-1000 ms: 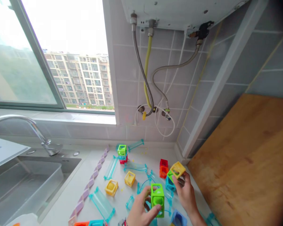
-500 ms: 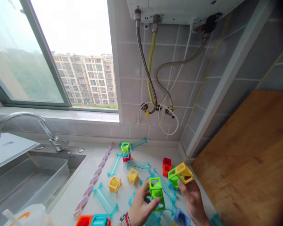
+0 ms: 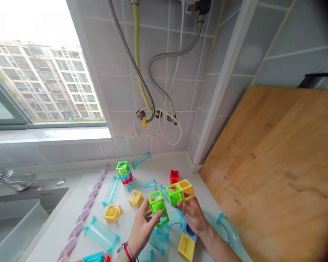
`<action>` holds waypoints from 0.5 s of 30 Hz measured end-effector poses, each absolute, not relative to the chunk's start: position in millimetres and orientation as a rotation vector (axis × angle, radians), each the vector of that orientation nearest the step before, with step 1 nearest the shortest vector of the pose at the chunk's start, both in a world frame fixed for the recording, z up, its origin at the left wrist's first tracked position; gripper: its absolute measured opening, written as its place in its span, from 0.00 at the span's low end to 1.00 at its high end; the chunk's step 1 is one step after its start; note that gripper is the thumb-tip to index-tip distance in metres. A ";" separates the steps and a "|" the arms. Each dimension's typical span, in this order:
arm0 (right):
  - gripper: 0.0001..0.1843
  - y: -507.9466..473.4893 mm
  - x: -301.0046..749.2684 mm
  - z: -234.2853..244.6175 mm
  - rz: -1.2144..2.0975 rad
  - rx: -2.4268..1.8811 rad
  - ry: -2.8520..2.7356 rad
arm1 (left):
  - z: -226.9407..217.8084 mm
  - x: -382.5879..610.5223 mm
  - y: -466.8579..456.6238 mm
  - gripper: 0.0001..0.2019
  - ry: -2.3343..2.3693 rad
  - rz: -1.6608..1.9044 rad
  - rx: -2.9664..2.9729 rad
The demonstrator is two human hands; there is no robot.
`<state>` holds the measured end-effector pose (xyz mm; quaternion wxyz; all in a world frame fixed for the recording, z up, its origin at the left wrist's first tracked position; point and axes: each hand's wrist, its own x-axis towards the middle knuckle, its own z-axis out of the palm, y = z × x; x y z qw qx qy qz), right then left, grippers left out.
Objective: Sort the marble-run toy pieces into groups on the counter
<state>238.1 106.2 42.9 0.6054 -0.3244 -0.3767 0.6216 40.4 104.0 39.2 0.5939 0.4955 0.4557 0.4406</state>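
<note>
My left hand (image 3: 142, 227) grips a bright green hollow cube block (image 3: 157, 207), held tilted above the white counter (image 3: 54, 225). Just to its right, my right hand (image 3: 192, 214) holds a joined pair of cubes, one green (image 3: 174, 194) and one yellow (image 3: 186, 189), lifted off the counter. The two held pieces are close together but apart. Under my hands lie teal track pieces (image 3: 158, 240), a blue cube (image 3: 190, 233) and a yellow cube (image 3: 186, 246).
On the counter are a green-blue-red cube stack (image 3: 123, 171), a red cube (image 3: 174, 176), two yellow cubes (image 3: 112, 213), teal channels (image 3: 100, 234) and a purple wavy strip (image 3: 83, 216). A sink (image 3: 13, 225) lies left, a wooden board (image 3: 273, 174) leans right, hoses (image 3: 150, 109) hang behind.
The right hand has lifted the green-yellow pair off the counter and brought it toward the left hand's green cube. The view has swung right and down.
</note>
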 end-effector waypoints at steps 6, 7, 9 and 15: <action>0.32 104.0 233.9 40.1 1.411 -0.834 -0.878 | 44.1 41.0 100.9 0.30 1.032 0.998 1.162; 0.32 104.0 234.0 37.8 1.393 -0.838 -0.877 | 45.0 41.5 100.6 0.31 1.034 0.995 1.152; 0.32 103.7 234.0 32.8 1.370 -0.842 -0.883 | 45.9 42.3 99.9 0.32 1.037 0.985 1.143; 0.31 99.9 229.5 25.9 1.316 -0.905 -0.927 | 37.9 41.4 99.0 0.33 1.070 1.001 1.153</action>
